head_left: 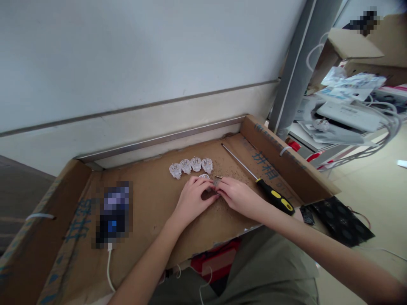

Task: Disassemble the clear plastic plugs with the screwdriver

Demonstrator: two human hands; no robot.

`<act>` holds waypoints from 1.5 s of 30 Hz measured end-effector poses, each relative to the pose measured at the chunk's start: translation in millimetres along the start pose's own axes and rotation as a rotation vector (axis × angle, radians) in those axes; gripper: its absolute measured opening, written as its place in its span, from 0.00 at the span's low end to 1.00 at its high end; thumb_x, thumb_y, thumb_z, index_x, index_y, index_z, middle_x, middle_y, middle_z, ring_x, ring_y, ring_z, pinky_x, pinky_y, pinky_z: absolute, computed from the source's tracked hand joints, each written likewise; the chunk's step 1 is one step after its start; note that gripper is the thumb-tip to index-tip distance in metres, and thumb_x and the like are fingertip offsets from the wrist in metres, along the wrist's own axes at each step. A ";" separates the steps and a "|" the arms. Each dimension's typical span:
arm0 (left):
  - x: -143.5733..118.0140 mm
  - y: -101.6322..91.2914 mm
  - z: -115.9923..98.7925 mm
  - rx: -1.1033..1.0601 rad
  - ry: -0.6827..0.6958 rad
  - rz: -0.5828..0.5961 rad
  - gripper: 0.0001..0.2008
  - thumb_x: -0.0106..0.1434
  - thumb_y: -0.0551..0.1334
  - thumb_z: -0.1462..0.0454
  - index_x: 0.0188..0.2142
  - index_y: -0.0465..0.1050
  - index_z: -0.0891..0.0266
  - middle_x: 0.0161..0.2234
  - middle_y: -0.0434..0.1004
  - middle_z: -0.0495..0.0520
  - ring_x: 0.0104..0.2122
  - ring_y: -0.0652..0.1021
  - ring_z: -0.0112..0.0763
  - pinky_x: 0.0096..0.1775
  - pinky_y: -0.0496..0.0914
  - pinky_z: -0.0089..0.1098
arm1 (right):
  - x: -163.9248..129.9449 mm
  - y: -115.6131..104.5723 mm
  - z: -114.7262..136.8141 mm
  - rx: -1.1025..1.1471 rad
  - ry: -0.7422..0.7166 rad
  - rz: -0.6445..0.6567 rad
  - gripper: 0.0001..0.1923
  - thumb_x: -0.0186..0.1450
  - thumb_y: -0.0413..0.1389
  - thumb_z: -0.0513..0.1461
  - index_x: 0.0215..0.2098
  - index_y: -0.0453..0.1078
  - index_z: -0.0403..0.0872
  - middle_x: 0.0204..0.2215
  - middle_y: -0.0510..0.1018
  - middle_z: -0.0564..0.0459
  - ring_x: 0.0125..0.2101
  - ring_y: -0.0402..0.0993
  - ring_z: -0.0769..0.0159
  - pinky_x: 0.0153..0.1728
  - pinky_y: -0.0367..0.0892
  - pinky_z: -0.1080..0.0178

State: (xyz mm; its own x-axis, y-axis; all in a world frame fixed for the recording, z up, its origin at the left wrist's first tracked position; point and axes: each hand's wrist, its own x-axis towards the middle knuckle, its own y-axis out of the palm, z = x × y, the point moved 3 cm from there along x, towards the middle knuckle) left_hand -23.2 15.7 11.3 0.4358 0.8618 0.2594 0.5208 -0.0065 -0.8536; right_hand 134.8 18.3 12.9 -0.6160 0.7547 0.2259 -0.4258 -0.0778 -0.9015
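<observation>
Both hands meet low over the cardboard, fingertips nearly touching. My left hand [195, 195] is curled, thumb toward the fingers, against a white plug [204, 176] that is mostly covered by the fingers. From the other side, my right hand [237, 192] pinches at the same spot; what lies between its fingertips is too small and hidden to name. A thin metal piece [218, 177] shows just beyond the right fingers. Several white plugs [185, 166] lie in a row behind the hands, prongs upward. Right of them rests a long screwdriver [274, 195] with a black and yellow handle.
Cardboard walls [286, 159] edge the work surface [143, 212] left and right, with a metal rail [165, 141] behind. A blurred-out device [114, 214] with a white cable lies left. Small dark specks surround the plugs. Bags and cables [349, 110] pile up at far right.
</observation>
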 end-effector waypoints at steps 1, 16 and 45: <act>0.1 0.3 -0.2 0.002 0.002 -0.005 0.08 0.59 0.62 0.57 0.38 0.74 0.56 0.45 0.76 0.50 0.45 0.70 0.36 0.49 0.65 0.41 | -1.7 0.7 0.1 -0.005 0.000 -0.012 0.09 0.67 0.48 0.33 0.39 0.70 0.42 0.37 0.71 0.48 0.40 0.68 0.67 0.43 0.65 0.63; -1.1 2.0 -1.6 0.052 0.010 -0.013 0.08 0.60 0.62 0.58 0.39 0.74 0.56 0.46 0.77 0.51 0.46 0.70 0.37 0.49 0.65 0.41 | -5.2 8.3 4.6 -0.100 -0.031 -0.062 0.10 0.66 0.48 0.32 0.41 0.69 0.41 0.36 0.69 0.47 0.40 0.66 0.65 0.44 0.66 0.60; -5.8 -2.0 -8.4 0.104 0.072 -0.075 0.14 0.62 0.59 0.61 0.48 0.73 0.56 0.49 0.77 0.50 0.48 0.70 0.37 0.51 0.63 0.42 | -12.0 -4.0 -9.0 0.168 0.265 -0.235 0.09 0.69 0.47 0.40 0.39 0.67 0.44 0.37 0.70 0.51 0.38 0.68 0.70 0.42 0.66 0.65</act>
State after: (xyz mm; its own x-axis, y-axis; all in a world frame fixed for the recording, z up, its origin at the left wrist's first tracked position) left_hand -20.6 6.4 15.2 0.4519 0.8194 0.3526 0.4765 0.1124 -0.8719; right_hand 149.8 15.5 10.5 -0.3055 0.9050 0.2960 -0.6514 0.0281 -0.7582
